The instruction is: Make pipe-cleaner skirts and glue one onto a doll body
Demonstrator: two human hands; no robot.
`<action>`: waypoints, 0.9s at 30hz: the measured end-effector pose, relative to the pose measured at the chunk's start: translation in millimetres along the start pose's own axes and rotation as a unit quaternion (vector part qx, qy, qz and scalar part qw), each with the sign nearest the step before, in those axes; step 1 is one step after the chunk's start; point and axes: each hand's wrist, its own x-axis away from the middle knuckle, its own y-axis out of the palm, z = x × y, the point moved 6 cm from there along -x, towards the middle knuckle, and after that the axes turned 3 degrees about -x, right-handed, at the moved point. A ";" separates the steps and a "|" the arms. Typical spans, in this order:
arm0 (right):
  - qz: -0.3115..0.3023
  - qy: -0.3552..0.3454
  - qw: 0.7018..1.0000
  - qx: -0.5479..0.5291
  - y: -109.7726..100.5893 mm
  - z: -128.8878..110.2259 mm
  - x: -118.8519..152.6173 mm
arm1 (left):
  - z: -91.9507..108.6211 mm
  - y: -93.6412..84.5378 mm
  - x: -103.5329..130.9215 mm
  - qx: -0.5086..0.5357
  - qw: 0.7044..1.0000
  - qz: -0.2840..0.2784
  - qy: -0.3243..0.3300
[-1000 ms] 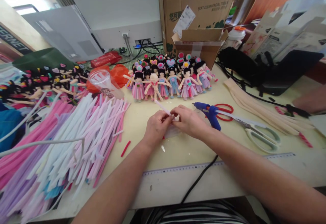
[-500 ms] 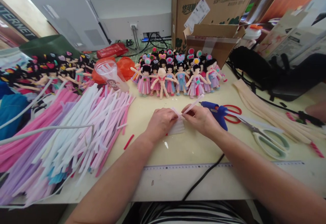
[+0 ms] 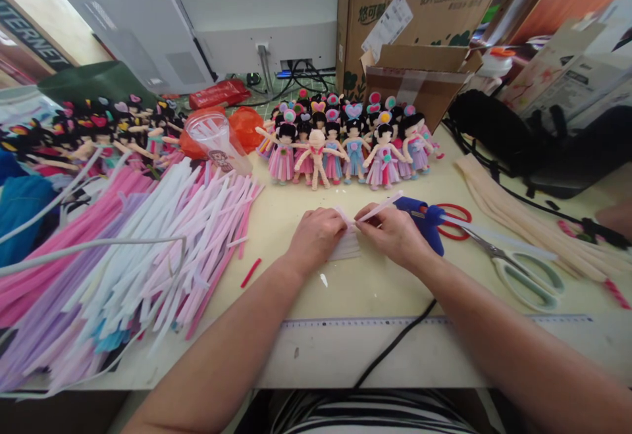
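Observation:
Over the middle of the table, my left hand (image 3: 318, 235) is closed on a pale pleated piece (image 3: 347, 245) made of whitish-pink strips, which hangs below its fingertips. Close beside it, my right hand (image 3: 390, 230) pinches a thin pale pink strip (image 3: 382, 207) that slants up to the right. The fingertips of both hands almost meet at the top of the piece. Just beyond my right hand lies a blue glue gun (image 3: 424, 223), partly covered by that hand. A short red stick (image 3: 251, 272) rests left of my left forearm.
Small dolls (image 3: 353, 147) stand in rows behind my hands. Bundles of coloured strips (image 3: 133, 249) fill the left. Green-handled scissors (image 3: 528, 279), cream strips (image 3: 513, 210) and red-handled scissors (image 3: 457, 222) lie right. A ruler (image 3: 365, 322) and black cable cross the front.
The view has shifted slightly, so most things appear a little further right. My hands keep nearly the same pose, and the pale strip in my right hand is tilted slightly lower.

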 end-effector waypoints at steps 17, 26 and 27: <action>0.000 -0.087 0.995 0.054 4.6 -1.0 9.4 | -0.6 2.4 0.6 0.011 1.000 0.000 -0.008; 0.007 -0.108 0.992 0.059 7.3 2.3 11.4 | -1.7 4.2 1.0 0.012 1.000 0.003 -0.008; 0.009 -0.115 0.992 0.058 7.3 2.3 11.8 | -2.1 4.6 1.2 0.011 1.000 0.005 -0.007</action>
